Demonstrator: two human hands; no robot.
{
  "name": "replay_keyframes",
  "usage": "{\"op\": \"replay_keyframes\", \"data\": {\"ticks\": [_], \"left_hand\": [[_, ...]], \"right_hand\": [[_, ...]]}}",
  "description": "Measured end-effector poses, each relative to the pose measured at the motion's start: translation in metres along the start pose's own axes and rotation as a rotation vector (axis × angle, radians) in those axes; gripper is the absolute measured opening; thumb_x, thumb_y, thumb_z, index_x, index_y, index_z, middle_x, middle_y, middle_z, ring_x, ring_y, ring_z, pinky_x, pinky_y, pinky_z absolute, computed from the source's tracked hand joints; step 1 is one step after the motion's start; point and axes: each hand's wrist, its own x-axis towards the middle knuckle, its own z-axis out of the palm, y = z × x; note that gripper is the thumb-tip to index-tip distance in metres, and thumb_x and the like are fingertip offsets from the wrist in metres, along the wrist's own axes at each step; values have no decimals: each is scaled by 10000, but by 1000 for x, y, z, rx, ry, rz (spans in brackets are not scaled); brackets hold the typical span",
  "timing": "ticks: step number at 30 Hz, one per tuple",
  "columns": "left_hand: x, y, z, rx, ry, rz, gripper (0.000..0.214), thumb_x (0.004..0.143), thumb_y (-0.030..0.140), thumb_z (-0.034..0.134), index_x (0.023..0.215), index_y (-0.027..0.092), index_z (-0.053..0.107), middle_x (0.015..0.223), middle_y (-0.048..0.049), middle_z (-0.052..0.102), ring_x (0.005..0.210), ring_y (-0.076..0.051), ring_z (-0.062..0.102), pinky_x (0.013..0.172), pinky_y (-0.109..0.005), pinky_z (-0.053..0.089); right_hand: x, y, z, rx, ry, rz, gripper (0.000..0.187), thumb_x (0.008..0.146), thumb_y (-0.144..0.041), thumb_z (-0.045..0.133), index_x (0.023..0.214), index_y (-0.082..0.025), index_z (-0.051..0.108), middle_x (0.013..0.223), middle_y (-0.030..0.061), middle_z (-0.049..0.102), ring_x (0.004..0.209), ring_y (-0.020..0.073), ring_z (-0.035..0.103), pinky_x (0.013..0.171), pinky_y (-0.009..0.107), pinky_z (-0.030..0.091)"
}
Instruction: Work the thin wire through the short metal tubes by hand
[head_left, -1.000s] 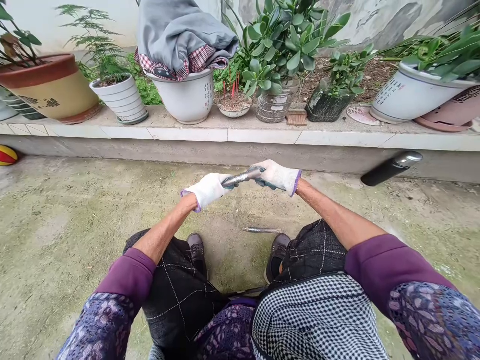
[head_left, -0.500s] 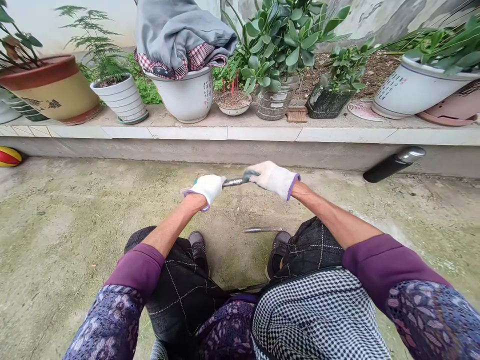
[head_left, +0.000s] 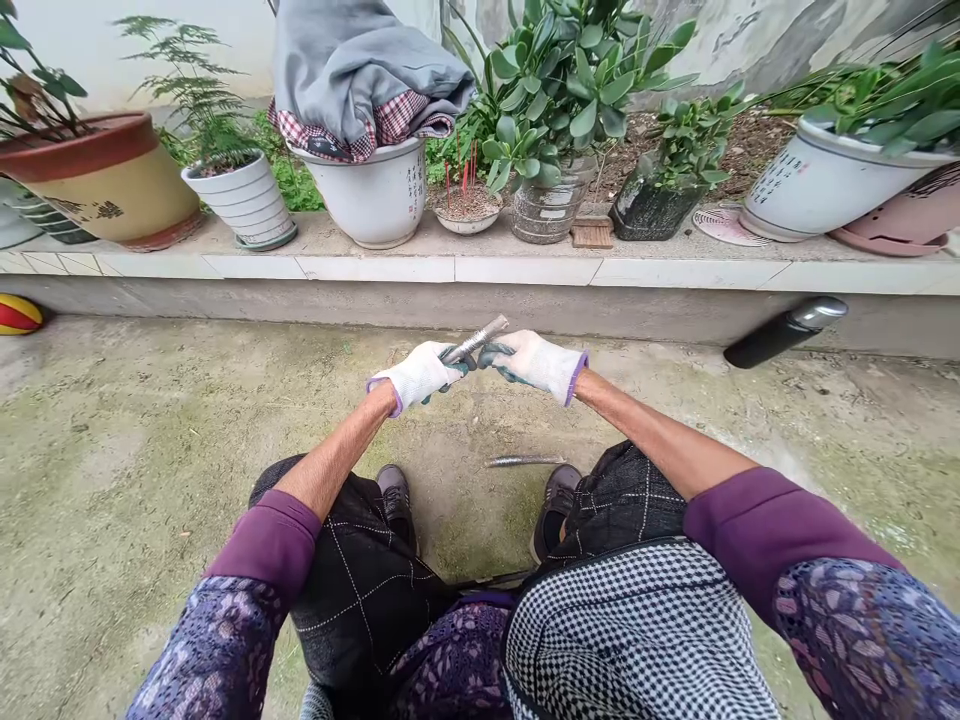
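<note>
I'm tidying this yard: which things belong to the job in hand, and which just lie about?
In the job: silvery rod in gloved left hand; probably the similar rod on the ground.
Not in use: dark flask, ball, potted plants.

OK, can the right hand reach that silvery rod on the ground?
Probably yes: nothing shows between the right hand and the silvery rod, though one end lies close to the right shoe.
</note>
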Motion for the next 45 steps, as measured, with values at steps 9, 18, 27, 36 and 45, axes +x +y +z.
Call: {"op": "replay_keyframes", "data": {"ticks": [9, 18, 27, 36, 45], "left_hand": [[26, -23, 14, 564, -34, -31, 202, 821, 172, 553, 921, 162, 727, 814, -125, 699, 795, -230, 669, 740, -311, 497], [-5, -1, 0, 68, -60, 76, 347, 864, 337, 530, 1157, 220, 674, 656, 18, 579, 443, -74, 474, 420, -178, 388], [20, -14, 1, 178, 115, -77, 266, 875, 269, 518, 1061, 181, 687, 647, -14, 591, 509, -106, 526, 505, -201, 433], [19, -14, 10, 645, -68, 141, 277, 868, 235, 503, 1042, 210, 717, 756, -65, 673, 687, -180, 630, 651, -263, 471], [-3, 6, -4, -125, 59, -15, 346, 833, 309, 571, 1136, 176, 674, 587, 32, 503, 417, -56, 396, 399, -165, 349]], "right_hand": [[-8, -11, -1, -510, -98, -82, 258, 911, -292, 486, 960, -192, 719, 813, 43, 686, 651, 139, 533, 587, 252, 331], [-2, 2, -26, 110, 10, 138, 259, 837, -247, 486, 962, -162, 697, 567, -36, 483, 445, 84, 375, 429, 219, 296], [-5, -11, 18, -405, -84, -189, 253, 923, -292, 470, 891, -173, 691, 747, 24, 657, 616, 116, 512, 580, 238, 328], [9, 10, -28, -335, 59, -114, 260, 883, -273, 497, 950, -170, 726, 787, 27, 676, 656, 125, 528, 611, 235, 356], [6, 5, -2, -64, -58, -39, 284, 860, -282, 481, 932, -150, 722, 617, -15, 556, 513, 93, 465, 523, 228, 336]]}}
